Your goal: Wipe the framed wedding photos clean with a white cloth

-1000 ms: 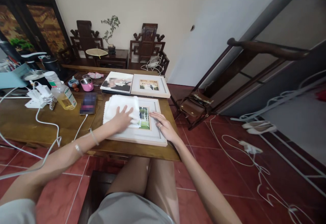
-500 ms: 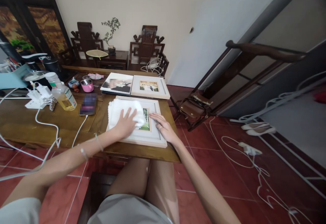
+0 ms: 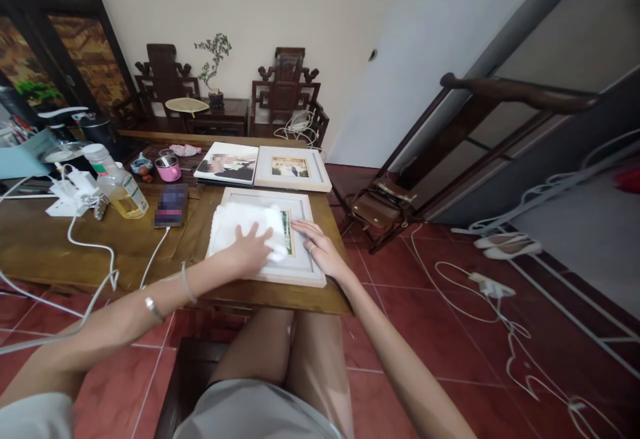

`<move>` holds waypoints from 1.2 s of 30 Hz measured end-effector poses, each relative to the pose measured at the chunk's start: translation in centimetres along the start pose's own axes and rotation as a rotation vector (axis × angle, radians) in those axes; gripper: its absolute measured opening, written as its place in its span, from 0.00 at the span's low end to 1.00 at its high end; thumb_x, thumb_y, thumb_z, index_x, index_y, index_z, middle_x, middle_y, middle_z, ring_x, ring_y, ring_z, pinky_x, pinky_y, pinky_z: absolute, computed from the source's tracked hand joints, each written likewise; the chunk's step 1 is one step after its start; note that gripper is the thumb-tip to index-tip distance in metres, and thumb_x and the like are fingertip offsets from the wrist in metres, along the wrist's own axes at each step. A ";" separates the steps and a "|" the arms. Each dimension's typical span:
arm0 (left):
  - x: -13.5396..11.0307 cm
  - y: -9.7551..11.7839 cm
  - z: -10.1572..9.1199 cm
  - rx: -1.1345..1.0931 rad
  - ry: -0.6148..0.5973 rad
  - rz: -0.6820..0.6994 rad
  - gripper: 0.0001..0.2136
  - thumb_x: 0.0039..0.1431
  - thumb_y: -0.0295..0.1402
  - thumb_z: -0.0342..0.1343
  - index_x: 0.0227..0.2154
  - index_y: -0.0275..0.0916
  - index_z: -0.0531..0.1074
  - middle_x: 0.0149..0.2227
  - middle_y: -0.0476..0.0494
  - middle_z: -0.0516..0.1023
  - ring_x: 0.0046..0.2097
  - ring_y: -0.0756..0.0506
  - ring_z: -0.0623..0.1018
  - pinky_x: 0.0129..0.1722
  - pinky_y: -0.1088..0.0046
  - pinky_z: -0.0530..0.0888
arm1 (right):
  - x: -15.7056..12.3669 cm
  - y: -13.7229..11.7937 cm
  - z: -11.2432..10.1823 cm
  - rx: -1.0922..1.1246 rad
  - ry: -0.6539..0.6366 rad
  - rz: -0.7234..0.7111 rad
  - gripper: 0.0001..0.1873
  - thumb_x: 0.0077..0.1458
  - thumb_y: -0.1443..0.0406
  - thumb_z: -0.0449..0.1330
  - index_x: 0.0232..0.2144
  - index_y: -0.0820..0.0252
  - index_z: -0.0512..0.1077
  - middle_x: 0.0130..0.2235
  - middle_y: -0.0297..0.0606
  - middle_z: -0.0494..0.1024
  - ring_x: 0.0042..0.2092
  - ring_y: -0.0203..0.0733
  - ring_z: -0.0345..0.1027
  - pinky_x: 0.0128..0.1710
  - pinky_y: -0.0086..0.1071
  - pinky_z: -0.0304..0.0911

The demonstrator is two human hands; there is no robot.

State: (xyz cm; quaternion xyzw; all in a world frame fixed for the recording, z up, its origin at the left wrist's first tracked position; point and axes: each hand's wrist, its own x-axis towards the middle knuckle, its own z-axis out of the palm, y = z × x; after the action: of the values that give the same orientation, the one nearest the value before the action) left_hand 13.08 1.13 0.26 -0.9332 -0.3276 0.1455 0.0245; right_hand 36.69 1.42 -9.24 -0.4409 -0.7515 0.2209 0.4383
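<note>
A white picture frame (image 3: 305, 264) lies flat on the wooden table (image 3: 100, 246) in front of me. A folded white cloth (image 3: 240, 220) covers most of its glass, leaving a strip of the photo showing. My left hand (image 3: 251, 252) presses flat on the cloth with fingers spread. My right hand (image 3: 317, 246) rests flat on the frame's right border, fingers stretched out, holding nothing.
Two more framed pictures (image 3: 293, 168) (image 3: 227, 162) lie farther back. A phone (image 3: 171, 204) on a cable, a bottle (image 3: 117, 182), a pink cup (image 3: 169, 168) and a power strip (image 3: 67, 194) sit to the left. Cables and shoes (image 3: 507, 246) lie on the red floor.
My left hand has slid the cloth to the right and toward me over the glass, covering more of the photo. My right hand stays on the frame's edge.
</note>
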 end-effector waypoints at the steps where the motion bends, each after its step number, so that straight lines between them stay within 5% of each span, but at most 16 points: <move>1: -1.5 1.1 -0.3 -0.002 -0.019 0.020 0.17 0.61 0.27 0.50 0.51 0.42 0.73 0.67 0.36 0.54 0.65 0.23 0.57 0.51 0.33 0.65 | 0.0 0.0 0.0 0.004 0.001 0.000 0.25 0.55 0.68 0.52 0.53 0.51 0.71 0.58 0.37 0.72 0.62 0.50 0.58 0.64 0.55 0.49; 4: -5.0 3.7 -0.7 0.000 0.058 0.056 0.14 0.60 0.28 0.51 0.47 0.42 0.75 0.67 0.37 0.55 0.64 0.24 0.59 0.52 0.36 0.66 | 0.2 0.0 0.0 0.023 0.007 0.025 0.25 0.52 0.69 0.52 0.53 0.51 0.72 0.58 0.36 0.72 0.62 0.50 0.58 0.64 0.54 0.48; 7: -5.3 4.3 -0.3 0.009 0.136 0.053 0.13 0.61 0.30 0.50 0.45 0.41 0.76 0.67 0.36 0.54 0.65 0.25 0.57 0.54 0.36 0.64 | 0.5 0.1 0.1 0.043 0.025 0.085 0.29 0.47 0.72 0.52 0.51 0.50 0.73 0.58 0.35 0.72 0.63 0.49 0.58 0.65 0.53 0.47; 15: 3.2 -0.9 1.8 -0.065 0.224 -0.105 0.14 0.65 0.33 0.49 0.48 0.40 0.75 0.69 0.36 0.49 0.68 0.24 0.48 0.58 0.31 0.52 | 0.4 0.0 0.6 0.077 0.092 0.169 0.28 0.47 0.71 0.52 0.51 0.51 0.74 0.59 0.34 0.71 0.64 0.47 0.55 0.67 0.52 0.43; 18: 4.2 -0.8 1.5 -0.126 0.238 -0.046 0.15 0.65 0.32 0.48 0.50 0.41 0.74 0.69 0.37 0.48 0.68 0.24 0.45 0.57 0.28 0.48 | 0.3 -0.3 0.8 0.073 0.127 0.172 0.23 0.54 0.67 0.52 0.50 0.52 0.74 0.59 0.36 0.71 0.63 0.47 0.57 0.67 0.51 0.44; 22: 2.3 2.1 0.4 -0.202 0.154 0.036 0.15 0.66 0.34 0.47 0.49 0.40 0.75 0.69 0.38 0.47 0.68 0.22 0.44 0.55 0.26 0.49 | 0.4 -0.9 0.9 0.069 0.173 0.203 0.23 0.63 0.54 0.48 0.54 0.52 0.71 0.60 0.37 0.69 0.64 0.46 0.55 0.67 0.50 0.44; 27: -1.6 4.7 -0.8 -0.194 0.149 0.170 0.13 0.65 0.34 0.48 0.43 0.40 0.77 0.68 0.42 0.53 0.67 0.25 0.50 0.54 0.27 0.56 | 0.5 -1.2 0.9 0.052 0.156 0.239 0.31 0.62 0.45 0.45 0.57 0.54 0.69 0.62 0.40 0.66 0.65 0.47 0.53 0.67 0.49 0.43; 32: -3.2 4.7 -1.0 -0.129 0.184 0.148 0.13 0.65 0.34 0.47 0.43 0.42 0.77 0.66 0.44 0.58 0.66 0.26 0.54 0.52 0.28 0.60 | 0.4 -0.9 0.9 0.011 0.121 0.198 0.30 0.63 0.46 0.45 0.55 0.54 0.71 0.61 0.42 0.68 0.65 0.47 0.54 0.67 0.50 0.44; 36: -1.4 3.3 -0.3 -0.136 0.124 -0.017 0.13 0.64 0.35 0.49 0.47 0.44 0.75 0.68 0.45 0.54 0.68 0.27 0.50 0.54 0.26 0.55 | 0.3 -0.4 0.8 -0.005 0.094 0.154 0.26 0.63 0.49 0.47 0.55 0.53 0.70 0.60 0.41 0.69 0.65 0.48 0.53 0.67 0.53 0.44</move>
State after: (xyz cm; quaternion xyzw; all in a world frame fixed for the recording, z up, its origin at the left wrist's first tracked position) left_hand 14.12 -2.36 0.44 -0.9372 -0.3424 0.0649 -0.0173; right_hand 35.73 1.50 -9.26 -0.5083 -0.6946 0.2309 0.4537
